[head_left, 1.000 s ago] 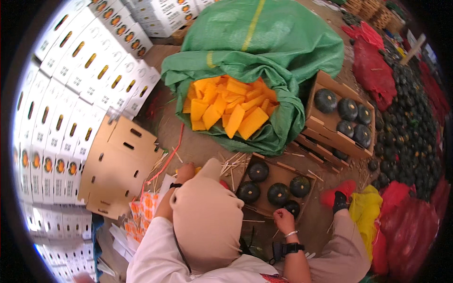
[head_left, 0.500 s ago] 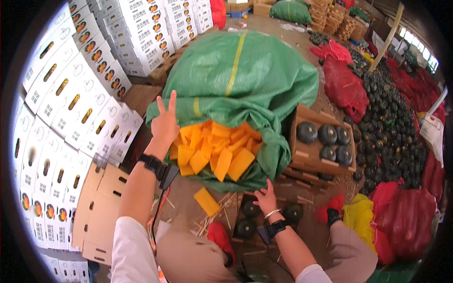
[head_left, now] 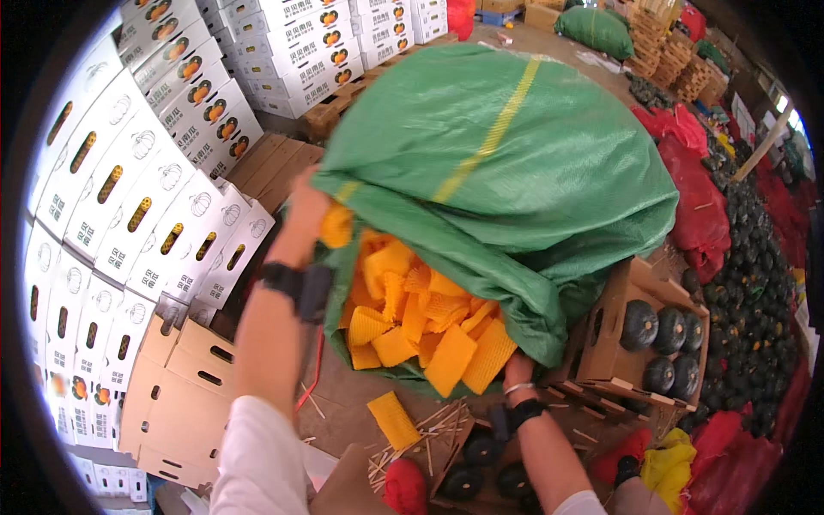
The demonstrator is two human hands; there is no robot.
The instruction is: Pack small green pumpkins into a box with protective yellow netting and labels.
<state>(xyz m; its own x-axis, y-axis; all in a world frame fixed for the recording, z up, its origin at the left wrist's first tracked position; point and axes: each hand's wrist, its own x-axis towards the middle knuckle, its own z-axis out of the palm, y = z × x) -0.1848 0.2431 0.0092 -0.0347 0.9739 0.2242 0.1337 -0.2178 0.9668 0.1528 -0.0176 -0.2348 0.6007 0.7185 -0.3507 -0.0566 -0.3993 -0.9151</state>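
A big green woven sack [head_left: 506, 129] with a yellow stripe lies before me, its mouth facing me. Folded orange foam net sleeves [head_left: 412, 313] fill the opening. At the left of the mouth, my left hand [head_left: 307, 215] is closed on the sack's rim; it is blurred, its fingertips partly hidden. A loose orange piece lies against the sack beside it. My right hand [head_left: 518, 371] is closed at the lower right of the rim, with its fingers mostly hidden by the green cloth. One foam sleeve [head_left: 393, 420] lies on the floor below the mouth.
White printed cartons [head_left: 129, 193] are stacked at the left, above plain brown cartons [head_left: 184, 390]. To the right stands an open cardboard box [head_left: 592, 348] of dark green pumpkins. Another box of pumpkins [head_left: 463, 482] is near my feet. Thin sticks [head_left: 442, 433] litter the floor. Red net bags [head_left: 697, 206] and heaped pumpkins lie beyond.
Both hands went from spread fingers to closing on the sack's rim. The view has shifted, so the sack appears larger and farther right. The foam sleeves in its mouth lie differently.
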